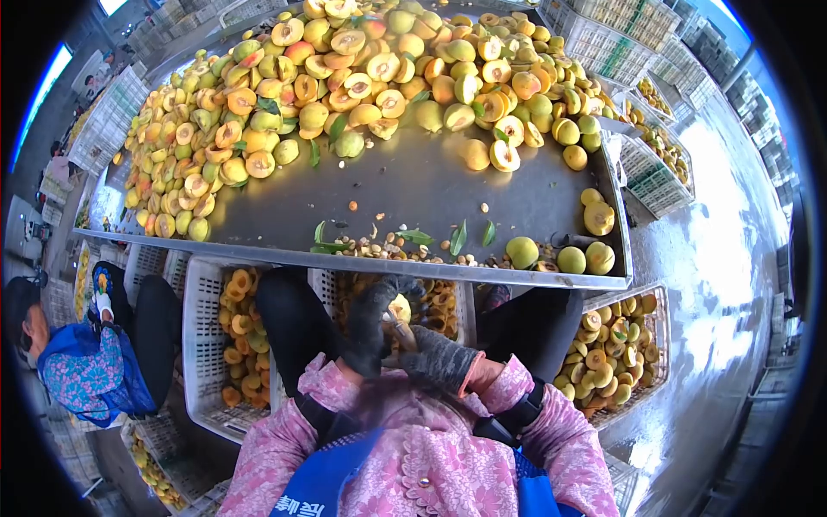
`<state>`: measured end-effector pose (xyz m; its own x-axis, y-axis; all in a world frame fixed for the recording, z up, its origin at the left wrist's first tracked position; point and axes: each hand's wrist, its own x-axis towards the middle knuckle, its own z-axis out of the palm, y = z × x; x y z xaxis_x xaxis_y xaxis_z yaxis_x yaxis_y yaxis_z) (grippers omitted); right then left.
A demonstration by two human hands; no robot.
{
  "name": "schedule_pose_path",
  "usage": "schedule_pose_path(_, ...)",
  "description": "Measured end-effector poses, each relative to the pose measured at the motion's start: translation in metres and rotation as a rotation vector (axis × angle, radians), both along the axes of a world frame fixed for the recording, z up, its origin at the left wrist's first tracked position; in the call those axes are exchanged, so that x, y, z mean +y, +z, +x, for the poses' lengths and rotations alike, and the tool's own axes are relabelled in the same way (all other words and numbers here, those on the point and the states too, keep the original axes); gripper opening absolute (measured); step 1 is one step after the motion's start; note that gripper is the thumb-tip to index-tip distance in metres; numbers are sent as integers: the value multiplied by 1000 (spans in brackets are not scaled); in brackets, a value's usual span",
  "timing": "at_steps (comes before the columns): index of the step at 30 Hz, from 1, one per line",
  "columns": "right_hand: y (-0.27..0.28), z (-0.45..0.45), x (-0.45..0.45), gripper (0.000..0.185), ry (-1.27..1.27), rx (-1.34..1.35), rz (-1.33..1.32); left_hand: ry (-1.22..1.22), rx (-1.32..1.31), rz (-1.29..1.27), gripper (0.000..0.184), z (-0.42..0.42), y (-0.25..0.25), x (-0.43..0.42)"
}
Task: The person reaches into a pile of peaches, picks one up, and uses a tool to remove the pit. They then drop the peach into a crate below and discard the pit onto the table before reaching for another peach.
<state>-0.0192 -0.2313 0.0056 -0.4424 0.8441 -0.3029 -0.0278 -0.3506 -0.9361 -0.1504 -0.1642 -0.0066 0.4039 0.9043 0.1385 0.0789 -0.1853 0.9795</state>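
- Peach (399,308), pale where I can see it, sits at the middle of the frame, just below the near lip of the steel desk (301,207). The dark-gloved left hand (369,320) grasps it, probably to stop it turning.
- Grey-gloved right hand (438,355) is closed around a short tool (401,334) pointed at the fruit, likely gripped close for control; its kind is too small to make out, and I cannot tell whether it touches.
- Both hands work close together above the middle crate (466,314) of opened fruit, presumably so that whatever is let go lands inside.
- Across the top of the frame, a heap of peaches (345,77), many split open, covers the far part of the desk; the near part carries fewer, which perhaps makes reaching easier.
- Stones (413,252) and leaves (458,238) lie along the near lip, whose raised edge seems to hold them back, as it does the loose peaches (522,252) toward the right corner.
- More fruit fills the left crate (202,345) and the right crate (662,336), both set near the seated person, I'd guess for easy reach.
- Far left, a co-worker (86,370) sits in blue.
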Motion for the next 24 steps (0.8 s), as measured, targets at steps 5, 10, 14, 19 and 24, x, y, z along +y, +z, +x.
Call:
schedule_pose_path(5,-32,0,2,44,116,-308,307,-166,64,39,24,-7,-15,9)
schedule_pose_path(10,-37,9,2,31,267,-482,924,-122,252,195,26,-16,-41,7)
schedule_pose_path(14,-17,6,5,24,244,-234,366,11,197,198,27,-14,-50,5)
schedule_pose_path(19,-25,-3,-5,24,4,167,-113,50,-57,-34,25,-15,-59,1)
schedule_pose_path(24,-10,-6,-2,26,-74,333,-365,22,-593,-923,32,3,-1,3)
